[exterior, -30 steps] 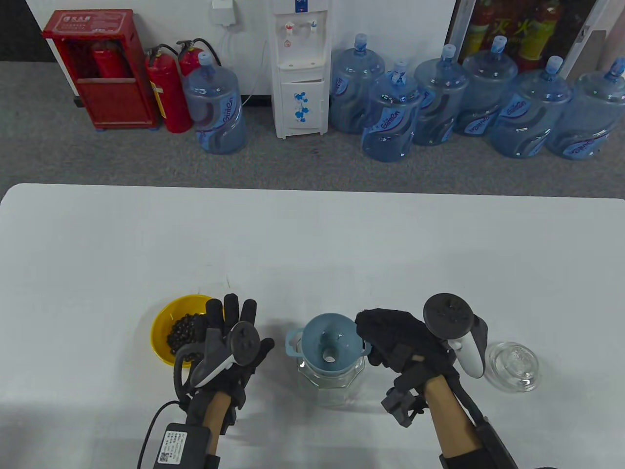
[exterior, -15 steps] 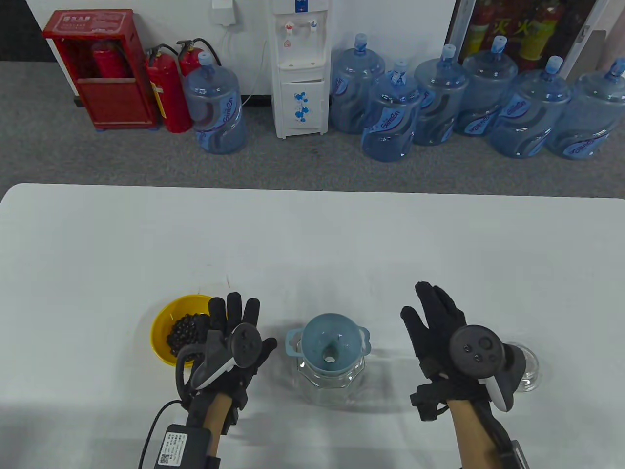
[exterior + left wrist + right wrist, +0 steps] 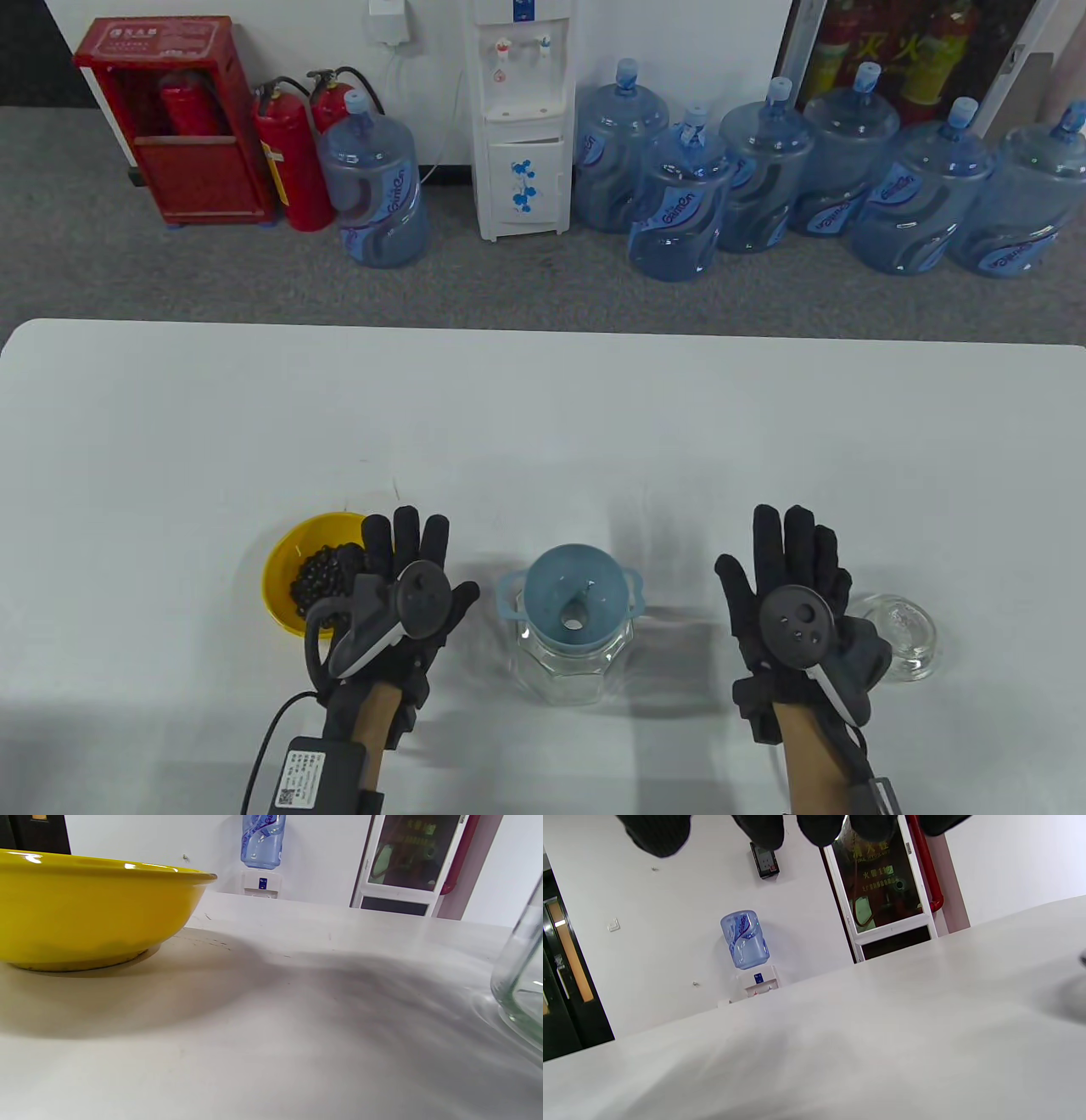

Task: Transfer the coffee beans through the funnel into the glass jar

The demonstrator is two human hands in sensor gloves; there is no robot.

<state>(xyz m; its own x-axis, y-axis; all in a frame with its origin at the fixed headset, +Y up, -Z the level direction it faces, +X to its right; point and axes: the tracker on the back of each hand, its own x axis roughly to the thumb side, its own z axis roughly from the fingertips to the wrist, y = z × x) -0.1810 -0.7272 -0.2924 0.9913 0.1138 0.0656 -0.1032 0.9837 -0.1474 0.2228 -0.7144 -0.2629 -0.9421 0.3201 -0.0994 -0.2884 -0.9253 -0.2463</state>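
Note:
A yellow bowl (image 3: 280, 586) holding dark coffee beans (image 3: 327, 573) sits at the front left. It fills the left of the left wrist view (image 3: 85, 908). A blue funnel (image 3: 573, 594) stands in the mouth of a clear glass jar (image 3: 573, 666), whose wall shows at the edge of the left wrist view (image 3: 524, 984). My left hand (image 3: 407, 543) lies flat with fingers stretched out, between the bowl and the jar, overlapping the bowl's right rim, holding nothing. My right hand (image 3: 789, 552) is spread flat and empty, right of the jar. Its fingertips (image 3: 763, 830) hang in at the top of the right wrist view.
A clear glass lid (image 3: 904, 632) lies on the white table (image 3: 543, 407) just right of my right hand. Water bottles, a dispenser and fire extinguishers stand on the floor beyond the far edge.
My right hand has let go of the funnel, swung right and opened flat beside the glass lid. My left hand, the bowl, funnel and jar have stayed put.

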